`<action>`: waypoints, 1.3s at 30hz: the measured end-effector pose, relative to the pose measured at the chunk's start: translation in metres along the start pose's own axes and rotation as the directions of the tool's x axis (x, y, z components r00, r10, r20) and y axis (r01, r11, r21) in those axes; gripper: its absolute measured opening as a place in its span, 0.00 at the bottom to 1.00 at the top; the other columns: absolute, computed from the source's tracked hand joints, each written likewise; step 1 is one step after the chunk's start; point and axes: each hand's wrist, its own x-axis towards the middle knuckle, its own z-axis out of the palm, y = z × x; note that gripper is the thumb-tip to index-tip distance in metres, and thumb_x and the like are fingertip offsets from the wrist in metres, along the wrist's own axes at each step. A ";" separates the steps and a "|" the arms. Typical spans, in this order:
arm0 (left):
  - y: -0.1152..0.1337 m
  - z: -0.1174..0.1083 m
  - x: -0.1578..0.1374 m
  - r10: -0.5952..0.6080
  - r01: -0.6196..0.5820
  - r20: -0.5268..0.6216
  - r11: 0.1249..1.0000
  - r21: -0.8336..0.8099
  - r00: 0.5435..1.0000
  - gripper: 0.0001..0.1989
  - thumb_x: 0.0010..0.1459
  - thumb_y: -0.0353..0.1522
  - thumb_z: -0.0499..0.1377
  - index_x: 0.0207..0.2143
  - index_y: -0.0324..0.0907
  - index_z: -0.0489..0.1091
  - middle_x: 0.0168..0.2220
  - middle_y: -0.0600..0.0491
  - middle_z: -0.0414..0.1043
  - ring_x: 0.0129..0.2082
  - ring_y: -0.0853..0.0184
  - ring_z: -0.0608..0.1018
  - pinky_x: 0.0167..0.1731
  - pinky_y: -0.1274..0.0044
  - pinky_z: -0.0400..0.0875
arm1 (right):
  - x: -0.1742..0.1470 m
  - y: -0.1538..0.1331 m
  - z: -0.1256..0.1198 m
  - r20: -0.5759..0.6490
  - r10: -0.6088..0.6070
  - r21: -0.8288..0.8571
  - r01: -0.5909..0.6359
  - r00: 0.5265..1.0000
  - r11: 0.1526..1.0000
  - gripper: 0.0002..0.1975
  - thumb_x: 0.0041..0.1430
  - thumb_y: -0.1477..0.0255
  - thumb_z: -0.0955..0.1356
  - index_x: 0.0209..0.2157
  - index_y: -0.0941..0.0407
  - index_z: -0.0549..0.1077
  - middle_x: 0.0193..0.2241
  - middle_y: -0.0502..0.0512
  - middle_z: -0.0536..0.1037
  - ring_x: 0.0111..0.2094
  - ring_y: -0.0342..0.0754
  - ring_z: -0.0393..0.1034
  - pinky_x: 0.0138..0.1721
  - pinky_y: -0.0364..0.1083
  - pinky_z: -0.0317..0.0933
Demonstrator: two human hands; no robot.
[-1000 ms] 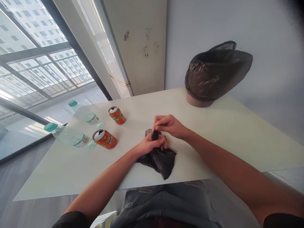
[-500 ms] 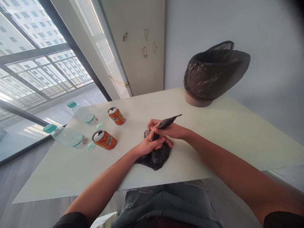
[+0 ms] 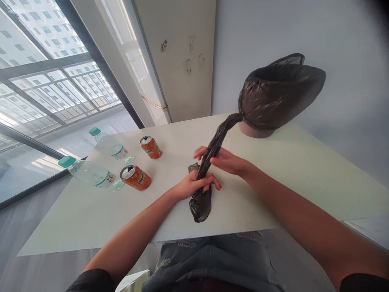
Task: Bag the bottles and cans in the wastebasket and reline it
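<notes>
A black plastic bag (image 3: 216,140), drawn out into a long twisted strip, rises from the white table and slants up to the right. My left hand (image 3: 194,184) is closed round its lower part, with the bunched end resting on the table below. Higher up, my right hand (image 3: 227,160) is open beside the strip. Its thumb is in front and its slightly blurred fingers reach out behind. The strip's upper tip overlaps the lined bin in view; whether they touch I cannot tell. A small greyish piece (image 3: 193,166) shows behind my left hand.
A bin lined with a black bag (image 3: 276,97) stands at the table's back right. To the left are two orange cans (image 3: 151,147) and two clear bottles with green caps (image 3: 88,172). The white table's front edge (image 3: 121,243) lies close to my body.
The bag's upper part has stretched from a short pointed tip into a long strip towards the bin. My right hand has loosened and its fingers have straightened. The left hand stays around the bag.
</notes>
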 end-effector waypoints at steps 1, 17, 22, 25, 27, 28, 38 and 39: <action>0.000 -0.001 -0.001 -0.005 0.003 0.061 1.000 0.028 0.998 0.25 0.64 0.50 0.64 0.25 0.38 0.77 0.33 0.43 0.81 0.33 0.62 0.77 0.35 0.73 0.71 | 0.000 0.003 0.006 0.052 0.020 0.007 -0.020 0.998 1.000 0.26 0.61 0.46 0.74 0.42 0.56 0.80 0.48 0.60 0.74 0.50 0.52 0.68 0.54 0.53 0.66; -0.016 -0.006 0.001 -0.218 0.302 0.469 0.947 -0.110 0.856 0.24 0.66 0.49 0.64 0.50 0.37 0.76 0.39 0.42 0.79 0.28 0.66 0.78 0.27 0.74 0.74 | -0.003 -0.028 -0.034 -0.570 -0.072 0.162 0.198 0.818 0.967 0.27 0.60 0.45 0.74 0.34 0.49 0.61 0.20 0.42 0.48 0.19 0.41 0.39 0.18 0.44 0.47; -0.016 -0.012 0.000 -0.265 0.365 0.411 0.912 -0.187 0.872 0.17 0.65 0.44 0.65 0.40 0.39 0.70 0.24 0.61 0.52 0.19 0.77 0.52 0.18 0.81 0.43 | -0.006 -0.032 -0.053 -0.614 -0.109 0.159 0.258 0.782 0.953 0.32 0.59 0.43 0.74 0.28 0.51 0.54 0.17 0.40 0.44 0.16 0.39 0.35 0.15 0.45 0.38; -0.013 -0.016 -0.002 -0.295 0.422 0.456 0.882 -0.207 0.840 0.16 0.65 0.43 0.64 0.38 0.40 0.66 0.24 0.62 0.47 0.20 0.76 0.49 0.18 0.80 0.39 | -0.006 -0.032 -0.065 -0.685 -0.080 0.179 0.274 0.724 0.945 0.35 0.58 0.45 0.75 0.25 0.52 0.51 0.16 0.40 0.44 0.16 0.38 0.34 0.14 0.45 0.36; -0.012 -0.019 -0.003 -0.309 0.440 0.469 0.876 -0.199 0.827 0.15 0.65 0.42 0.64 0.38 0.41 0.65 0.24 0.62 0.48 0.19 0.76 0.48 0.18 0.80 0.39 | -0.006 -0.032 -0.072 -0.729 -0.066 0.181 0.285 0.682 0.941 0.37 0.58 0.45 0.75 0.25 0.52 0.49 0.15 0.40 0.43 0.15 0.38 0.34 0.14 0.44 0.36; -0.013 -0.020 -0.003 -0.317 0.447 0.472 0.873 -0.193 0.823 0.15 0.64 0.41 0.64 0.38 0.41 0.65 0.24 0.62 0.48 0.19 0.76 0.48 0.18 0.80 0.39 | -0.006 -0.032 -0.075 -0.750 -0.062 0.177 0.290 0.658 0.941 0.37 0.59 0.45 0.75 0.24 0.52 0.48 0.15 0.40 0.43 0.15 0.38 0.34 0.14 0.44 0.36; -0.016 -0.024 -0.001 -0.294 0.419 0.422 0.875 -0.243 0.858 0.14 0.66 0.41 0.63 0.38 0.40 0.65 0.24 0.62 0.46 0.21 0.76 0.47 0.18 0.81 0.40 | -0.008 -0.035 -0.084 -0.864 -0.228 -0.165 0.175 0.448 0.971 0.34 0.62 0.45 0.71 0.23 0.51 0.49 0.16 0.40 0.43 0.16 0.40 0.36 0.16 0.46 0.37; -0.016 -0.023 -0.001 -0.285 0.410 0.408 0.874 -0.262 0.868 0.15 0.66 0.42 0.63 0.37 0.39 0.65 0.25 0.62 0.45 0.21 0.75 0.46 0.18 0.81 0.40 | -0.008 -0.035 -0.078 -0.850 -0.281 -0.250 0.128 0.446 0.960 0.33 0.62 0.45 0.71 0.23 0.51 0.50 0.16 0.41 0.45 0.17 0.41 0.38 0.18 0.46 0.39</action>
